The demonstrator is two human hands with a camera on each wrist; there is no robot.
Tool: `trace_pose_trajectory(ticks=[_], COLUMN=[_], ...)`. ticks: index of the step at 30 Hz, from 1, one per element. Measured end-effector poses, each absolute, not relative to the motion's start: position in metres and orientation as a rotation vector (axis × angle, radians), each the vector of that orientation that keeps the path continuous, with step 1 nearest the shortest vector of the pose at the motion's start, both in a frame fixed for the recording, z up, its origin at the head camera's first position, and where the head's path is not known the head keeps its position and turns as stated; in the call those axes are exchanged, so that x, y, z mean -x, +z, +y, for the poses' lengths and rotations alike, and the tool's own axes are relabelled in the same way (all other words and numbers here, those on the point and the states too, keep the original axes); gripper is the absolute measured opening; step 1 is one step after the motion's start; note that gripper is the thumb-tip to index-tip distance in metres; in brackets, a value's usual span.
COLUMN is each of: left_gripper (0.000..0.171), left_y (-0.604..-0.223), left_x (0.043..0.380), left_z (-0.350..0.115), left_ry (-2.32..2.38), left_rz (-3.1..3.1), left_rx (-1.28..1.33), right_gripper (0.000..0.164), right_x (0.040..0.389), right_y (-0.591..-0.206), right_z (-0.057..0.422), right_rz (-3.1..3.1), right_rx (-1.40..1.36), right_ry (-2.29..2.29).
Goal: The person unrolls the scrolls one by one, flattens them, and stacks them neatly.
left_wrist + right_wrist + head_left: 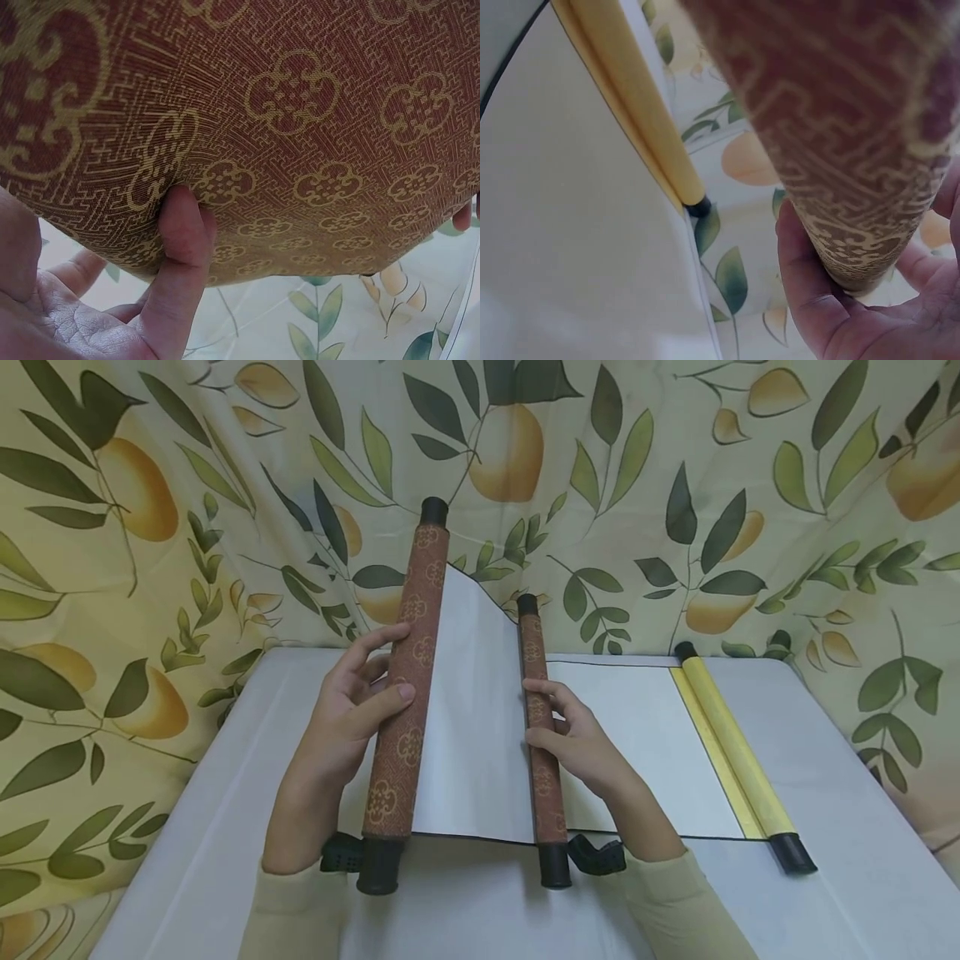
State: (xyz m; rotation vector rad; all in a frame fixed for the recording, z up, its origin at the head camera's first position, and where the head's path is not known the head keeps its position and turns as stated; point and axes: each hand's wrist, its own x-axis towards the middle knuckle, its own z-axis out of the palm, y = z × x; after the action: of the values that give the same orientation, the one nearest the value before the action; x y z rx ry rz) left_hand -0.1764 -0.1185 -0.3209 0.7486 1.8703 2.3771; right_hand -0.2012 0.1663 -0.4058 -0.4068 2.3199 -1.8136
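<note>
A scroll with red-brown, gold-patterned brocade backing is held up above the table, partly unrolled. My left hand (335, 727) grips its thicker left roll (399, 768), thumb on the near side. Around the thinner right roll (550, 802) curl the fingers of my right hand (592, 752). Between the rolls stretches blank white paper (476, 718). Black knobs cap both rolls. The left wrist view shows the brocade (292, 97) close up, with the thumb against it. In the right wrist view the fingers (802, 277) wrap the brocade roll (855, 225).
On the white-covered table (840, 793) a yellow roll (738, 747) with black end knobs lies at the right. White paper (637, 735) lies flat beside it, its left part hidden behind the raised scroll. A fruit-patterned cloth (600, 552) hangs behind the table.
</note>
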Motion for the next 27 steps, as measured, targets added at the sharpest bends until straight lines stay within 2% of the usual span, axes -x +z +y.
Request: trace_pose_trajectory(ticks=[27], left_gripper=[0.053], left_y=[-0.3157], left_x=[0.1712], left_z=[-0.1227], left_ry=[2.482], left_rz=[1.814], left_rx=[-0.701], right_gripper=[0.058], right_x=[0.2024], right_y=[-0.4082], right_z=[0.1698], right_rz=[2.315], right_rx=[0.446], right_ry=[-1.823])
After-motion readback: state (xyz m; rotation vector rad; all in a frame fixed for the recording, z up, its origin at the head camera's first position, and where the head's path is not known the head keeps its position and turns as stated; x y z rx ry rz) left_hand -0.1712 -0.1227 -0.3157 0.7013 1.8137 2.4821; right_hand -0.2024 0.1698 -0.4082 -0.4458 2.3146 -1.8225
